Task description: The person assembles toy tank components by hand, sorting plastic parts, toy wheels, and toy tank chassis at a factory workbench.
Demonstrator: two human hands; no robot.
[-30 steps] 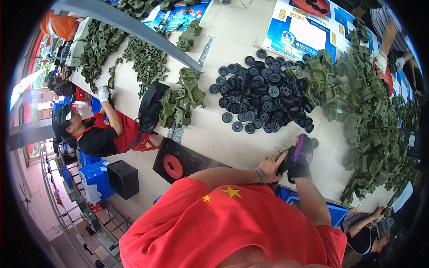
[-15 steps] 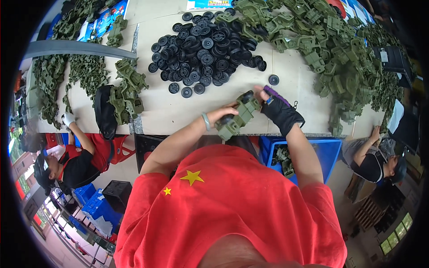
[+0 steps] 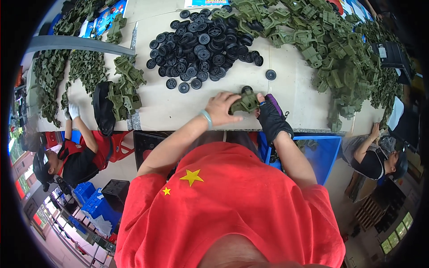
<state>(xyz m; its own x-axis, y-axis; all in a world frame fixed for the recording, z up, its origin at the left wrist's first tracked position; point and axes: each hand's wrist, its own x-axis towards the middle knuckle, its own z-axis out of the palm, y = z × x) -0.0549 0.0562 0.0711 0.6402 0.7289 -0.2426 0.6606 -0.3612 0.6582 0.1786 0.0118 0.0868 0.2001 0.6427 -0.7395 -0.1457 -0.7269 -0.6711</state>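
Between my hands, over the front part of the table, is an olive-green plastic toy vehicle body (image 3: 245,104) with a black wheel at its far side. My left hand (image 3: 220,109) has its fingers curved round the vehicle's left end. On its right end, my right hand (image 3: 272,119), in a black and purple fingerless glove, grips with the bare fingertips. The vehicle's underside is hidden. A large pile of black toy wheels (image 3: 203,53) lies beyond my hands, and a single loose wheel (image 3: 271,74) rests to the right of it.
Green vehicle bodies (image 3: 330,58) are heaped at the right and far side. More green parts (image 3: 127,89) lie at the left beside a black bag (image 3: 103,109). A blue bin (image 3: 319,156) stands below the table edge. A grey bar (image 3: 80,43) crosses at left. One person works on each side.
The vehicle has turned more level and moved slightly away from me. My left hand has shifted its hold, and my right hand has closed in on the vehicle's right end.
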